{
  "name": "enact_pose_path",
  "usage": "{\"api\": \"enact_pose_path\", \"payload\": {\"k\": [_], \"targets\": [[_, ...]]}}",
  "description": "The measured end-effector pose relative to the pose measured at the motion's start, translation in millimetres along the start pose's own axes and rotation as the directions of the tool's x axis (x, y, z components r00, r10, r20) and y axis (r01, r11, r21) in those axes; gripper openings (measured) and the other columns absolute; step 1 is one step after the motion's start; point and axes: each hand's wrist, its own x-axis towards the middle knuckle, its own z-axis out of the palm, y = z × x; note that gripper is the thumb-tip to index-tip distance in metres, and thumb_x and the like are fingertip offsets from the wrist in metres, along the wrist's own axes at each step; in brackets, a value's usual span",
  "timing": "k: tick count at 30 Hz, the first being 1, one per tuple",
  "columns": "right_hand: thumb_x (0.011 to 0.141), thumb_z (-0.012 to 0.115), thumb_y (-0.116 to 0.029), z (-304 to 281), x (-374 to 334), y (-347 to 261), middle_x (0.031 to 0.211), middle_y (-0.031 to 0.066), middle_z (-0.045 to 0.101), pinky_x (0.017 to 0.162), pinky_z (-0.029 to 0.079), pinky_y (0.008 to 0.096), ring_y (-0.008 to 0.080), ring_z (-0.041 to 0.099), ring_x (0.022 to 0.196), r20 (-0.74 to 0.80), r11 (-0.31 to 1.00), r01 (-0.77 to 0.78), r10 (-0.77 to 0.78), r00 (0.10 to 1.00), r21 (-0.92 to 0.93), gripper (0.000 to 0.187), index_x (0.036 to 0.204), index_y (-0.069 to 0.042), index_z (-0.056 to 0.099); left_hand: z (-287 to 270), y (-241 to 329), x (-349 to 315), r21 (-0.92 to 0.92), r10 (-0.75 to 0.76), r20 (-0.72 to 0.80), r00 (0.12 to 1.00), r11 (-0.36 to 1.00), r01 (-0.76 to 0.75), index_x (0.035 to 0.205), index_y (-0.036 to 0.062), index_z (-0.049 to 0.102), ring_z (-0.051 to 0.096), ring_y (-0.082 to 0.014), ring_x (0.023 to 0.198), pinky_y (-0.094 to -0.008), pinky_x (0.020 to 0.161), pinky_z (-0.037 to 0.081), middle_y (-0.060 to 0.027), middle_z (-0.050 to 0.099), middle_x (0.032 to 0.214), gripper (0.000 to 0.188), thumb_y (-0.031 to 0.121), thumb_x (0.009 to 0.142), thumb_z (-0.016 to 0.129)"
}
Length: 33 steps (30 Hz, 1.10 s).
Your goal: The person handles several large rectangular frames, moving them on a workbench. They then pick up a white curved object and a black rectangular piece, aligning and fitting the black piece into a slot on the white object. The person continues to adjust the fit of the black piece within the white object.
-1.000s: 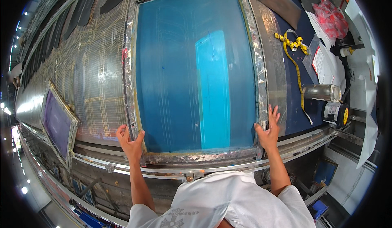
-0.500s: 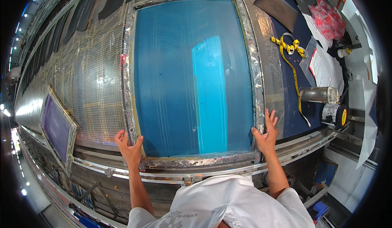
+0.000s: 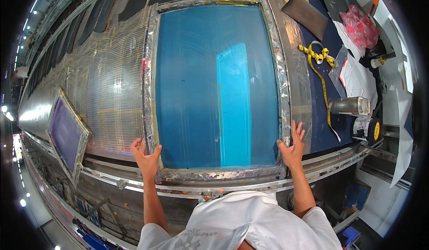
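A large screen-printing frame (image 3: 284, 93) with blue mesh (image 3: 187, 93) lies flat in front of me, its paint-stained rails standing around the mesh. Fine pale outlines cross the mesh, and a bright cyan strip shows at its right half. At the near left corner my left hand (image 3: 146, 160) straddles the rail, thumb on the inner side and bent fingers outside. My right hand (image 3: 292, 151) clasps the right rail near its front end; the thumb rests on it, while the other fingers stretch up along the outside, spread apart.
A smaller purple mesh frame (image 3: 67, 131) leans at the left table edge. Black flat pieces (image 3: 134, 2) lie far left. To the right are a yellow tape measure (image 3: 318, 71), a metal can (image 3: 351, 105), papers (image 3: 355, 78) and a red-white plastic bag (image 3: 359, 25). A metal rail (image 3: 129, 185) runs along the front.
The view has shifted slightly, so the frame and the table sit a little further right in the picture. Both hands keep their places on the frame.
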Motion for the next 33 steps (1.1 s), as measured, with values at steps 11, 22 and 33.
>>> {"api": "enact_pose_path", "payload": {"k": [11,22,33], "targets": [[0.077,0.075,-0.024,3,-2,11,0.156,0.0191,0.043,0.124,0.002,0.0534,0.0391,0.019,0.154,-0.045,0.997,0.068,-0.066,0.997,0.030,0.084,0.150,0.001,0.042,1,-14,2,-0.002,0.043,-0.054,0.998,0.999,-0.043,0.116,-0.0045,0.067,0.048,-0.0253,0.109,-0.0380,0.094,0.043,-0.0116,0.046,0.128,0.057,0.021,0.070,0.090],[0.080,0.069,-0.024,4,-2,6,0.160,0.0293,0.029,0.124,0.001,0.0546,0.0431,0.013,0.154,-0.025,0.995,0.073,-0.075,0.997,-0.073,0.085,0.151,0.007,0.034,-3,-8,-1,0.122,0.093,-0.040,0.995,0.989,-0.087,0.116,-0.0075,0.064,0.050,-0.0300,0.119,-0.0385,0.103,0.041,-0.0142,0.048,0.127,0.055,0.026,0.078,0.086],[0.083,0.076,-0.032,10,-1,10,0.161,0.0233,0.031,0.124,0.003,0.0516,0.0383,0.014,0.155,-0.078,0.996,0.081,-0.084,0.993,-0.037,0.089,0.154,0.001,0.033,2,-16,2,0.120,0.120,-0.102,0.987,0.987,-0.108,0.116,-0.0066,0.065,0.052,-0.0298,0.116,-0.0398,0.100,0.043,-0.0151,0.051,0.125,0.057,0.034,0.081,0.084]]}}
